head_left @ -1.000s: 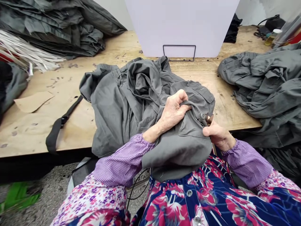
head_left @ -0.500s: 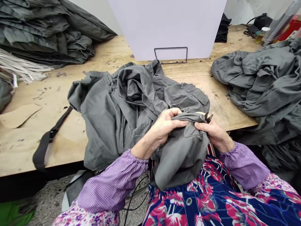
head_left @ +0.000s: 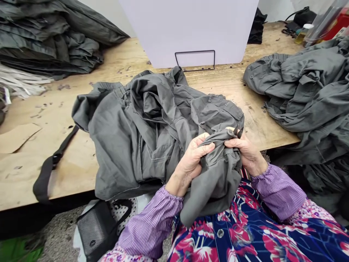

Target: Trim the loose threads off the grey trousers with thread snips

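A crumpled grey garment (head_left: 141,123) lies across the wooden table's (head_left: 81,160) front edge and hangs into my lap. My left hand (head_left: 192,160) is closed, pinching a bunched fold of this grey cloth. My right hand (head_left: 245,151) is closed on the same fold from the right, and a small dark pointed tool shows just above its fingers beside a button. Both hands meet at the fold, just in front of the table edge.
A heap of grey garments (head_left: 302,91) lies at the right, a folded stack (head_left: 49,40) at the back left. A white board (head_left: 191,29) on a wire stand stands behind. A black strap (head_left: 51,163) and a cardboard piece (head_left: 16,136) lie left. A black mesh bag (head_left: 95,229) sits below.
My hands have drawn the gathered fold down and closer to my lap. My left hand has shifted from gripping the cloth from above to pinching it beside the right hand.
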A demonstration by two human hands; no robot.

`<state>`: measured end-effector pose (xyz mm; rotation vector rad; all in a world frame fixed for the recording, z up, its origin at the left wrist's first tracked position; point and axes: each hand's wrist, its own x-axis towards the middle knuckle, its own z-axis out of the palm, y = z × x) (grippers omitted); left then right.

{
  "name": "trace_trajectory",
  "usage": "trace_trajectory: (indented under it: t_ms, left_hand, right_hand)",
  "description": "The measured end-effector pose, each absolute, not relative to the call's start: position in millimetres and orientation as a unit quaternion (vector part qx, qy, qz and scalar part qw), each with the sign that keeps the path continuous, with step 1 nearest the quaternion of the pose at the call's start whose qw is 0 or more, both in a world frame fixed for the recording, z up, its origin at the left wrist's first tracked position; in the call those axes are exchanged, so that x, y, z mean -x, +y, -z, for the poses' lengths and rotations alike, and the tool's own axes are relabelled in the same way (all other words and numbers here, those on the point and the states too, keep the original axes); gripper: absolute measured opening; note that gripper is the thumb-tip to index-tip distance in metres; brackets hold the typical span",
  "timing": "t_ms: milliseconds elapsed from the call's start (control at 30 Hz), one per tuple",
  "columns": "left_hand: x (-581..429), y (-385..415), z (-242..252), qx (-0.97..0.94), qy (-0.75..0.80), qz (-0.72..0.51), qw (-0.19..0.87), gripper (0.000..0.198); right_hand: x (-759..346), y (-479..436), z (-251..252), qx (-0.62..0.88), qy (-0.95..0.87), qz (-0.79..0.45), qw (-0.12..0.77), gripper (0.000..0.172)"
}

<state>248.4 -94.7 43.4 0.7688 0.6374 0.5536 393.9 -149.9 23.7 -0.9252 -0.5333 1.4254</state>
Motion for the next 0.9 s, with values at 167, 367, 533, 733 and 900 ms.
trace_trajectory:
  t_ms: [167,367,533,733,900]
  left_hand:
    - [-245,-87,-47,-0.387,0.303,-0.264,0.830,0.040]
    - [-250,-88,-50,-0.432,0.305,-0.288,0.798,0.040]
    - [-245,-87,-51,-0.481,0.303,-0.219,0.793,0.047]
    - [-244,-94,-62,-0.631,0.367,-0.187,0.657,0.025]
    - [-247,-96,-55,-0.827,0.359,-0.355,0.246,0.012]
  right_hand:
    - [-389,-155,-25,0.411,-0.279,-0.649,0.576,0.029]
    - [-393,-161,-37,0.498,-0.467,-0.558,0.472,0.021]
    - [-393,-157,-35,0.556,-0.494,-0.417,0.522,0.010]
    - [-395,-159,-32,0.611,-0.533,-0.223,0.540,0.013]
    - [-383,-174,-32,0.555,-0.613,-0.137,0.546,0.012]
